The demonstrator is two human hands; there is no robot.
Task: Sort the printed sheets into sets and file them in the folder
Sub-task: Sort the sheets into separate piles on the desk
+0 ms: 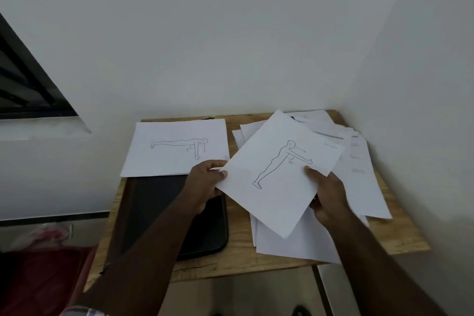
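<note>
A printed sheet (pixel 278 174) bearing a line drawing of a standing figure with arms stretched forward was held tilted above the table, over the near part of a loose pile of sheets (pixel 359 161). Its left corner was pinched by the left hand (pixel 205 182), thumb on top and fingers curled beneath. Its right edge was gripped by the right hand (pixel 325 200), the thumb laid on the printed face and the remaining fingers hidden under the paper.

The loose pile was spread untidily across the right half of the table, its sheets fanned at differing angles; faint lines of printed text were visible on some of those toward the far right, too blurred to be read. A further sheet (pixel 177 149), printed with a figure in a plank-like pose, was laid flat at the far left of the table, apart from the pile. Its near edge was overlapping the far end of a dark folder (pixel 205 233), which was lying flat on the left half of the table and was partly covered by the left forearm.

All of this was supported by a small wooden table (pixel 400 238) set into a corner of pale walls (pixel 230 33). A dark-framed window (pixel 25 84) was seen at the left, and something red (pixel 38 277) was visible low on the left beside the table.
</note>
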